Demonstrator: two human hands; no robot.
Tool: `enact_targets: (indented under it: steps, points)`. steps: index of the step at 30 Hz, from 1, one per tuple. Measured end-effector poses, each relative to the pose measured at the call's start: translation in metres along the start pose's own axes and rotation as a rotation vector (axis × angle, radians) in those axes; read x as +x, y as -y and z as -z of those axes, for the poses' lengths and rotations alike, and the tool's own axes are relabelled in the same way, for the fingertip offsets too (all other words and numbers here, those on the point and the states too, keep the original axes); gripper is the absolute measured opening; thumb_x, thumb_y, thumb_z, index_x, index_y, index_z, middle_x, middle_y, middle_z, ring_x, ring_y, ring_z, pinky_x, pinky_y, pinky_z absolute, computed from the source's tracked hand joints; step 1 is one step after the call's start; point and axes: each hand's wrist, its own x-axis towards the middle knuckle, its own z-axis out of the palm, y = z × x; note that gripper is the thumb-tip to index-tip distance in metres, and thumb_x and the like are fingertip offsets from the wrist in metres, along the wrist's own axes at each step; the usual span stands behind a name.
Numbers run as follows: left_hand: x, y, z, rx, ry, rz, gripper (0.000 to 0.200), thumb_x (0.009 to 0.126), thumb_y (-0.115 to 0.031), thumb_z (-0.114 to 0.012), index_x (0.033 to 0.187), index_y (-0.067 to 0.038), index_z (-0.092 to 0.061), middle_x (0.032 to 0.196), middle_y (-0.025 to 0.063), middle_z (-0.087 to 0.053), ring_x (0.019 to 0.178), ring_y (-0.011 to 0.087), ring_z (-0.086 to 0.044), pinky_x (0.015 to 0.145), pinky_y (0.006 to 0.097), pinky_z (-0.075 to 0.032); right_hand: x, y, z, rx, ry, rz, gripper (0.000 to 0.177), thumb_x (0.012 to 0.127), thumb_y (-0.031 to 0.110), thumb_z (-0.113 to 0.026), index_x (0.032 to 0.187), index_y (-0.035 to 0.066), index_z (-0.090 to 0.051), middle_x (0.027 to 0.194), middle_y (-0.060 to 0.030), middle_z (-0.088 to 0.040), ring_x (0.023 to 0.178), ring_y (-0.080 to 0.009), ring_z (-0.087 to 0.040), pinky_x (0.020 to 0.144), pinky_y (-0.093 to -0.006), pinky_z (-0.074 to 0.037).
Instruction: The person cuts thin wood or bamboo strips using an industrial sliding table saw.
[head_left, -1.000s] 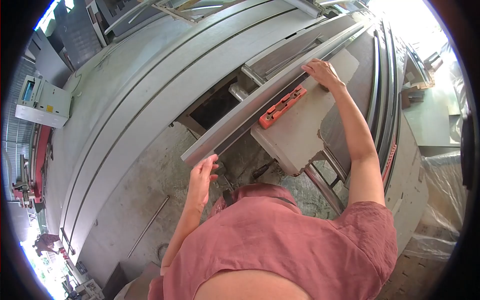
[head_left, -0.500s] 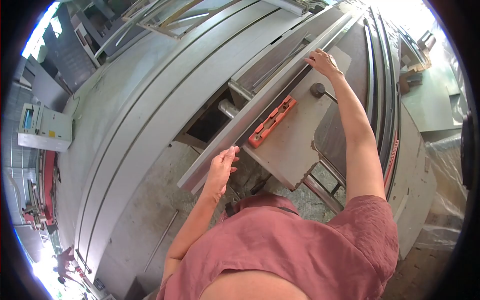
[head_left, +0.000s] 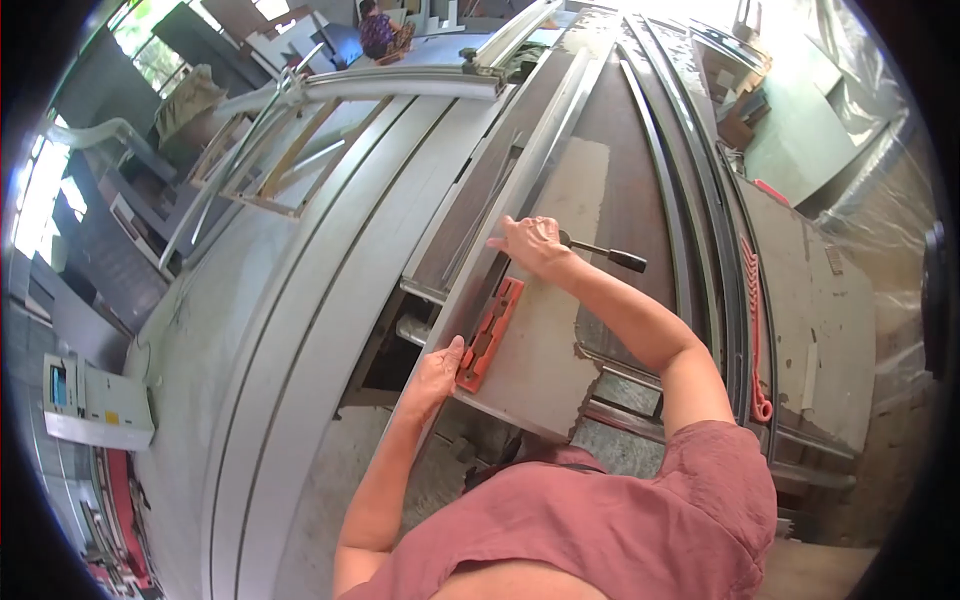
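A long pale grey profile (head_left: 478, 262) runs along the left side of the worktable (head_left: 530, 385). My left hand (head_left: 436, 375) rests on the profile's near part, fingers close together, beside the lower end of an orange-red slotted tool (head_left: 490, 335). Farther up, my right hand (head_left: 535, 243) touches the profile's edge with its fingers partly spread. Just right of that hand, a black-handled lever (head_left: 625, 260) lies over the table; its left end is partly hidden behind the hand.
Long dark rails (head_left: 690, 200) run along the right, with a red coiled cord (head_left: 755, 330) beside them. Wide grey slats (head_left: 290, 300) lie left. A white box with a display (head_left: 98, 402) stands far left. Another person (head_left: 380, 32) sits at the back.
The view has turned and shifted. My right hand has come back along the profile, nearer to my left hand and the orange-red tool. My left hand now lies against the profile.
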Motion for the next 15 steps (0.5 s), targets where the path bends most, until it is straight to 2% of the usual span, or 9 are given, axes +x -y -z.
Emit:
enact_targets:
  steps: [1,4,5,7,9,10,12,14,15]
  points:
    - [0.003,-0.004,0.001,0.014,0.005,-0.007,0.065,0.091,-0.058,-0.043,0.100,0.002,-0.066,0.077,0.0082,-0.065,0.069,0.0123,-0.052,0.065,0.0299,-0.044,-0.002,0.001,0.005,0.071,0.147,-0.003,0.051,0.088,0.053,-0.049,0.108,0.006,-0.057,0.092,-0.0170,-0.066,0.094,-0.0323,-0.063,0.081,-0.0462,-0.045]
    - [0.019,-0.018,0.001,0.416,-0.088,-0.157,0.075,0.092,-0.063,-0.030,0.087,0.003,-0.066,0.076,0.0201,-0.065,0.075,0.0346,-0.063,0.070,0.0413,-0.047,0.005,-0.003,-0.010,0.101,0.113,-0.016,0.054,0.089,0.054,-0.047,0.110,0.005,-0.055,0.092,-0.0182,-0.066,0.097,-0.0325,-0.062,0.081,-0.0464,-0.045]
    - [0.021,-0.026,-0.001,0.421,-0.081,-0.169,0.075,0.092,-0.063,-0.030,0.087,0.003,-0.066,0.076,0.0201,-0.065,0.075,0.0346,-0.063,0.070,0.0413,-0.047,0.006,-0.005,-0.012,0.105,0.104,-0.037,0.052,0.089,0.051,-0.049,0.111,0.004,-0.054,0.093,-0.0183,-0.066,0.097,-0.0328,-0.062,0.080,-0.0462,-0.045]
    - [0.024,-0.043,-0.008,0.719,-0.094,-0.178,0.078,0.092,-0.063,-0.024,0.086,0.002,-0.067,0.082,0.0246,-0.064,0.088,0.0430,-0.061,0.077,0.0468,-0.047,0.014,-0.013,-0.019,0.117,0.079,-0.075,0.049,0.090,0.048,-0.049,0.111,0.004,-0.053,0.093,-0.0182,-0.066,0.097,-0.0325,-0.062,0.081,-0.0458,-0.045]
    - [0.043,-0.054,-0.017,0.832,-0.088,-0.220,0.077,0.092,-0.062,-0.024,0.087,0.001,-0.067,0.085,0.0240,-0.065,0.090,0.0421,-0.061,0.078,0.0472,-0.047,0.026,-0.022,-0.022,0.152,0.029,-0.159,0.038,0.088,0.037,-0.053,0.105,0.003,-0.056,0.096,-0.0177,-0.066,0.098,-0.0325,-0.062,0.079,-0.0450,-0.048]
    - [0.051,-0.062,-0.023,0.934,-0.093,-0.245,0.076,0.092,-0.062,-0.023,0.089,0.000,-0.067,0.087,0.0235,-0.065,0.092,0.0412,-0.061,0.080,0.0477,-0.047,0.035,-0.027,-0.019,0.149,0.016,-0.181,0.038,0.088,0.037,-0.053,0.105,0.003,-0.056,0.096,-0.0177,-0.066,0.098,-0.0325,-0.062,0.079,-0.0450,-0.048]
    - [0.063,-0.082,-0.031,0.973,-0.087,-0.257,0.073,0.092,-0.061,-0.024,0.091,-0.002,-0.068,0.090,0.0221,-0.065,0.093,0.0402,-0.061,0.082,0.0472,-0.047,0.057,-0.041,-0.011,0.197,0.086,-0.287,0.025,0.085,0.022,-0.054,0.102,0.004,-0.061,0.095,-0.0120,-0.068,0.092,-0.0293,-0.066,0.071,-0.0402,-0.053]
    - [0.082,-0.091,-0.038,0.975,-0.154,-0.354,0.070,0.093,-0.059,-0.025,0.093,-0.003,-0.068,0.093,0.0217,-0.065,0.095,0.0394,-0.060,0.085,0.0464,-0.046,0.075,-0.057,-0.013,0.215,0.013,-0.355,0.023,0.083,0.019,-0.054,0.100,0.005,-0.063,0.095,-0.0110,-0.068,0.091,-0.0288,-0.066,0.069,-0.0393,-0.054]
    - [0.088,-0.097,-0.044,0.973,-0.167,-0.335,0.068,0.093,-0.058,-0.027,0.095,-0.003,-0.067,0.097,0.0214,-0.065,0.098,0.0380,-0.060,0.087,0.0451,-0.045,0.084,-0.064,-0.015,0.235,-0.048,-0.402,0.022,0.081,0.016,-0.054,0.097,0.006,-0.064,0.094,-0.0101,-0.069,0.089,-0.0282,-0.067,0.066,-0.0383,-0.055]
